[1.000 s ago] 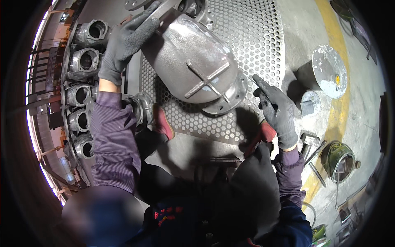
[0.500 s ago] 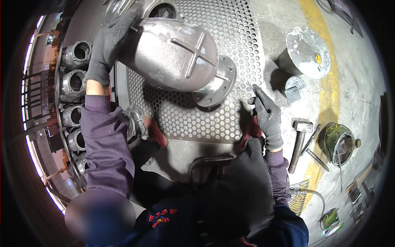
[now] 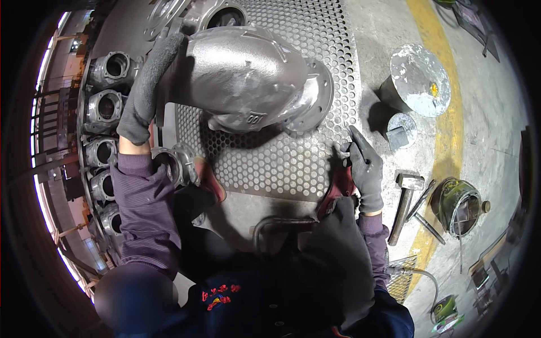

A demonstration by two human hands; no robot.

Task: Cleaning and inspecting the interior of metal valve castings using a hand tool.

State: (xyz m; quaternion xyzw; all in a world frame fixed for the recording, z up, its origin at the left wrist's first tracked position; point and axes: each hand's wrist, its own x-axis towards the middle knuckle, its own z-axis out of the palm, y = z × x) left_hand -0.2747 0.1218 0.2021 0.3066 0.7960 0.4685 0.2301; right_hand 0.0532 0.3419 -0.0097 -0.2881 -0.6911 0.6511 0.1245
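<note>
In the head view, the left hand, gloved in grey, grips the rear edge of a large grey cast-metal elbow housing, its fingers wrapped closed over that edge. The housing lies tilted on the perforated steel plate, its round flange on the side away from those fingers, resting against the plate. The right hand is apart from the housing, near the plate's right edge; its fingers are loosely spread with one stretched out, holding nothing.

The casting looks heavy and is held by one hand only, so it could roll on its curved body or slip from the glove; the cause would be its weight sitting well beyond the gripping fingers. If it swings flange-first, the right fingers lie close in its path and could be pinched against the plate. A row of smaller castings stands just behind the left fingers, where knuckles could be trapped. A hammer lies on the floor beyond the right fingers.
</note>
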